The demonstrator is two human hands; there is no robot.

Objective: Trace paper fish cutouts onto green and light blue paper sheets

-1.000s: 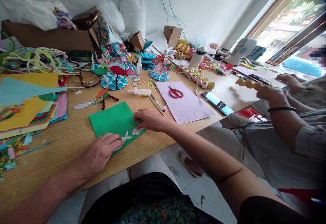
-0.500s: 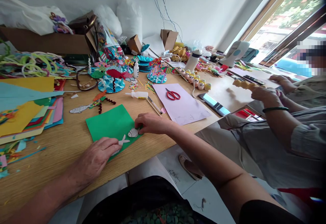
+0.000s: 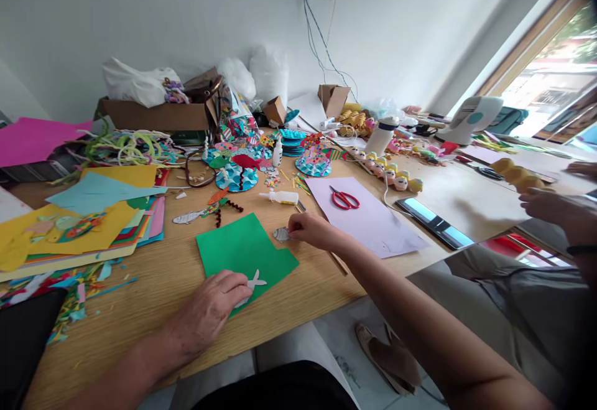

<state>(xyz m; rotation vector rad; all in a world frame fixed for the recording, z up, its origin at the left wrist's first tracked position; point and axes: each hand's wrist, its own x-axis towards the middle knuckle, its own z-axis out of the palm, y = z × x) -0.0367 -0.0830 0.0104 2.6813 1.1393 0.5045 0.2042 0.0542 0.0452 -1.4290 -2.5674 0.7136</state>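
A green paper sheet lies on the wooden table in front of me. My left hand rests near the sheet's front corner, its fingers bent over a white paper fish cutout whose tail sticks out. My right hand is just past the sheet's right edge, pinching a small grey-white fish cutout between thumb and fingertips. A white glue bottle lies on its side just beyond the green sheet.
Red scissors lie on a pale pink sheet. Stacked coloured paper sits left, finished paper crafts and cardboard boxes behind. A phone lies right. Another person's hands hold a yellow object.
My right hand carried the small fish cutout off the green sheet to its right edge. The left hand stayed on the white fish. The camera tilted up and turned left.
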